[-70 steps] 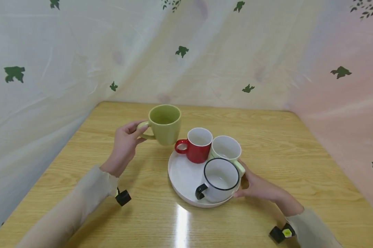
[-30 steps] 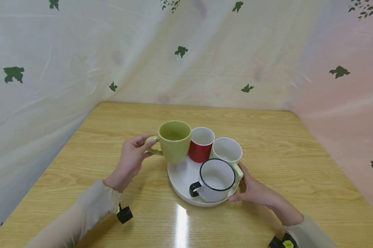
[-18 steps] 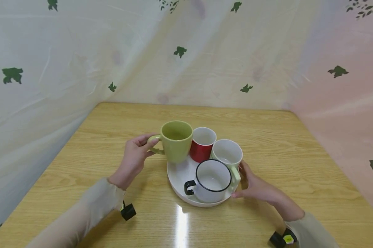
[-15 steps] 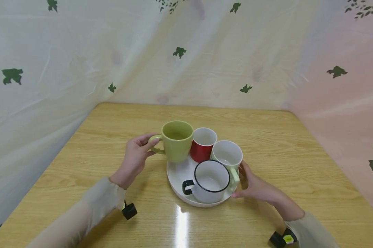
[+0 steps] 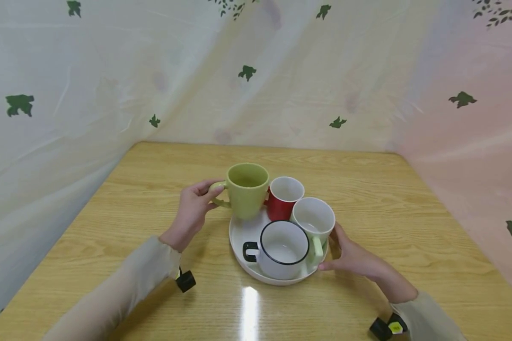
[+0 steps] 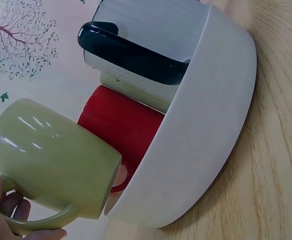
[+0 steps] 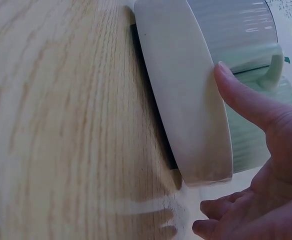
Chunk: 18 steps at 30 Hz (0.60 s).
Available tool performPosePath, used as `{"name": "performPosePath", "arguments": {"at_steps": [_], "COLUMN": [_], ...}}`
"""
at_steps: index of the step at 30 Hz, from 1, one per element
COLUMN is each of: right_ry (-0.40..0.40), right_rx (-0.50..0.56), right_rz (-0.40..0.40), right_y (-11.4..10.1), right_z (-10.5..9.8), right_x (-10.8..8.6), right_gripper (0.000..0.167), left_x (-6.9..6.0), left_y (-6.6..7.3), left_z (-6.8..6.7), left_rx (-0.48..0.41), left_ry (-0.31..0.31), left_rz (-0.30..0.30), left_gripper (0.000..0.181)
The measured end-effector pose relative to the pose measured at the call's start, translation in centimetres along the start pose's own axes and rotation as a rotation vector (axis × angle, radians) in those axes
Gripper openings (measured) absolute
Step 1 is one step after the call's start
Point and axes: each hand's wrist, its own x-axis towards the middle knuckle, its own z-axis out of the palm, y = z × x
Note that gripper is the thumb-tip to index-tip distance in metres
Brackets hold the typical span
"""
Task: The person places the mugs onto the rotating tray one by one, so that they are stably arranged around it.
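My left hand (image 5: pixel 192 208) pinches the handle of a yellow-green mug (image 5: pixel 247 194), held upright over the back left of a round white tray (image 5: pixel 241 258). In the left wrist view the mug's base is about level with the tray's rim. Standing in the tray are a red mug (image 5: pixel 279 207), a pale green mug (image 5: pixel 313 218) and a white mug with black rim and handle (image 5: pixel 281 265). My right hand (image 5: pixel 356 258) is at the tray's right side. In the right wrist view its thumb (image 7: pixel 241 95) touches the rim, and the other fingers are spread apart from the wall.
The tray sits on a wooden table (image 5: pixel 154 180). A pale curtain (image 5: pixel 196 85) with green bird prints hangs behind the table and along its sides. Black wrist cameras are strapped to both sleeves.
My left hand has brought the yellow-green mug right and down over the tray. The red mug has shifted right, and the black-rimmed mug has slid left. My right hand stays at the tray.
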Motion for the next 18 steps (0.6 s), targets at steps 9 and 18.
{"name": "performPosePath", "arguments": {"at_steps": [9,18], "right_ry": [-0.023,-0.019], "right_rx": [0.022,0.001], "right_rz": [-0.034,-0.038], "right_y": [0.2,0.4], "right_z": [-0.1,-0.1], "right_x": [0.0,0.0], "right_gripper": [0.125,0.123], "left_x": [1.1,1.8], "left_y": [-0.1,-0.1], "left_z": [0.8,1.7], "left_rx": [0.022,-0.017], "left_ry": [-0.014,-0.020], "left_rz": [0.001,0.011], "left_gripper": [0.032,0.031]}}
